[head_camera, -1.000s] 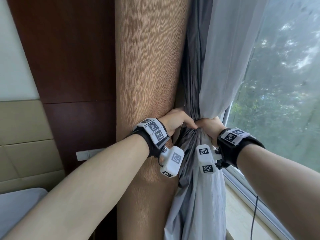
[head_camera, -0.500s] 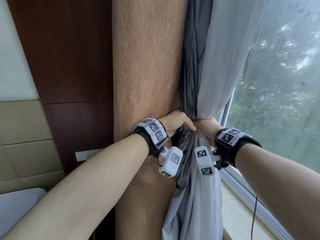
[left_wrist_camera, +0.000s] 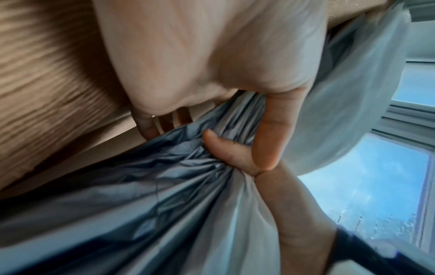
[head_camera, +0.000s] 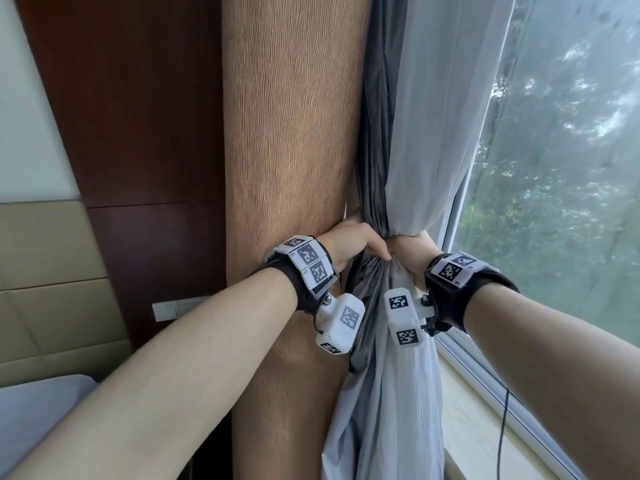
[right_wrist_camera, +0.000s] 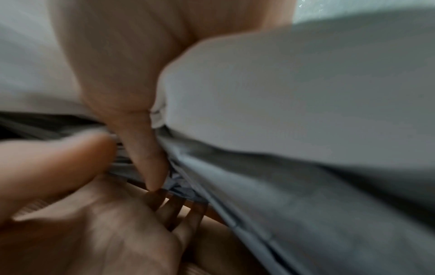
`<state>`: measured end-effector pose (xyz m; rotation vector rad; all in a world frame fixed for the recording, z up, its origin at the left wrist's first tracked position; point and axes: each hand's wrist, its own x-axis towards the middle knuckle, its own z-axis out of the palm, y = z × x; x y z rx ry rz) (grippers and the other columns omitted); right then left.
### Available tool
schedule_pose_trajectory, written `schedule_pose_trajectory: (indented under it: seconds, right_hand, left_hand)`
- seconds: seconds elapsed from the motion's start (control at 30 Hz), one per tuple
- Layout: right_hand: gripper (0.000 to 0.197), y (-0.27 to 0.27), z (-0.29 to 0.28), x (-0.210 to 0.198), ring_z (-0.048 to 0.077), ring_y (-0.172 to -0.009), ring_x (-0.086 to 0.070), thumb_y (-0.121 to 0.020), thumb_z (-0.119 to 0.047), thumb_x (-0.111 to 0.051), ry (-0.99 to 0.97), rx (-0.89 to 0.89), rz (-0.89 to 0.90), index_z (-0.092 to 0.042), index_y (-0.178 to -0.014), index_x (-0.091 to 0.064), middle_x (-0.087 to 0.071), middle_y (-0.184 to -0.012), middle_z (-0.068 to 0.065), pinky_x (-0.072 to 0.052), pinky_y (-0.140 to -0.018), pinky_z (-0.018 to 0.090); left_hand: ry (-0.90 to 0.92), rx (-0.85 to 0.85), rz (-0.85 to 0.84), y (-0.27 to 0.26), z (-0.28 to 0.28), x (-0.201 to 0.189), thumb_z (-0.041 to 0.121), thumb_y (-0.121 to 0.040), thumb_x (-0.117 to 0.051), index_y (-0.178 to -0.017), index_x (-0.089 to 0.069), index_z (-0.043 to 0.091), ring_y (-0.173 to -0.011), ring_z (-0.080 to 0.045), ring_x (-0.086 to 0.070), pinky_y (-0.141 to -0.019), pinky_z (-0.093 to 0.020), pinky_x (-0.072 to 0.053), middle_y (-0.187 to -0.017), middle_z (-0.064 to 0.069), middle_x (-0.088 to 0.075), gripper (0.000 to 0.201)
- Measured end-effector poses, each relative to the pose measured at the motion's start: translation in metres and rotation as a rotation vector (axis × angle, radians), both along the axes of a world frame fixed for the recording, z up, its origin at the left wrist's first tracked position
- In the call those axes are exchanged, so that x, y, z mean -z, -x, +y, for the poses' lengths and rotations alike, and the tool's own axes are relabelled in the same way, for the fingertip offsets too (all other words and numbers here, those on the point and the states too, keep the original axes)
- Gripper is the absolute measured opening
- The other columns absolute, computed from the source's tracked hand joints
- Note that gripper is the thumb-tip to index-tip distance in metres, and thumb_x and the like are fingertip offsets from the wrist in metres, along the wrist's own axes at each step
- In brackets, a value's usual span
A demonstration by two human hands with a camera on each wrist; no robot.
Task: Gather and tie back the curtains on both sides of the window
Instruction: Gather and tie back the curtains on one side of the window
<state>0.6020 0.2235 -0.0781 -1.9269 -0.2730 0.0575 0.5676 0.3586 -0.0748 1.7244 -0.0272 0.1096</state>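
Observation:
A grey curtain (head_camera: 375,140) and a white sheer curtain (head_camera: 436,116) hang between a brown textured curtain (head_camera: 294,133) and the window. Both are bunched together at waist height. My left hand (head_camera: 363,247) grips the bunch from the left, its thumb (left_wrist_camera: 275,130) over the grey folds (left_wrist_camera: 153,186) and its fingers behind them. My right hand (head_camera: 403,247) grips the same bunch from the right, thumb (right_wrist_camera: 148,154) pressed into the grey fabric (right_wrist_camera: 294,214) below the sheer (right_wrist_camera: 282,93). The two hands touch. No tie-back shows.
The window glass (head_camera: 561,168) fills the right side, with a sill (head_camera: 481,434) and a thin black cable (head_camera: 503,431) below it. On the left are a dark wood panel (head_camera: 121,116), a padded beige headboard (head_camera: 52,289), a white switch plate (head_camera: 173,306) and a bed corner (head_camera: 34,410).
Both hands keep their hold on the bunch. They have edged slightly left toward the brown curtain.

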Motion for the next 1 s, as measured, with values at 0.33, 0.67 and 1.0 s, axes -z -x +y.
schedule_pose_trajectory:
  seconds: [0.33,0.67,1.0]
  right_hand:
    - [0.049,-0.002,0.003,0.006,0.04,-0.091,-0.074,-0.048,-0.011,-0.068,-0.15,-0.04,-0.05,0.004,-0.095,-0.072,-0.075,-0.093,0.022,-0.063,-0.083,0.051]
    - [0.016,-0.011,0.003,0.009,0.018,-0.084,-0.071,-0.084,-0.001,-0.077,-0.131,-0.075,-0.085,-0.008,-0.099,-0.074,-0.075,-0.093,0.004,-0.056,-0.065,0.024]
    - [0.03,-0.01,0.018,0.02,0.024,-0.084,-0.078,-0.072,-0.016,-0.092,-0.328,0.093,-0.026,-0.014,-0.098,-0.077,-0.081,-0.091,0.004,-0.064,-0.082,0.041]
  left_hand:
    - [0.009,0.065,0.029,0.007,-0.002,-0.001,0.007,-0.032,-0.077,-0.128,-0.063,-0.007,-0.122,-0.03,-0.064,-0.113,-0.049,-0.047,-0.129,-0.018,-0.07,0.099]
    - [-0.031,0.199,0.142,0.026,0.005,-0.01,-0.002,-0.05,-0.068,-0.143,-0.052,-0.002,-0.141,-0.041,-0.048,-0.12,-0.05,-0.034,-0.147,-0.021,-0.056,0.095]
    - [0.101,0.076,0.092,0.039,0.021,0.002,-0.006,-0.053,-0.059,-0.147,-0.044,0.032,-0.127,-0.027,-0.049,-0.095,-0.044,-0.054,-0.145,-0.016,-0.043,0.103]
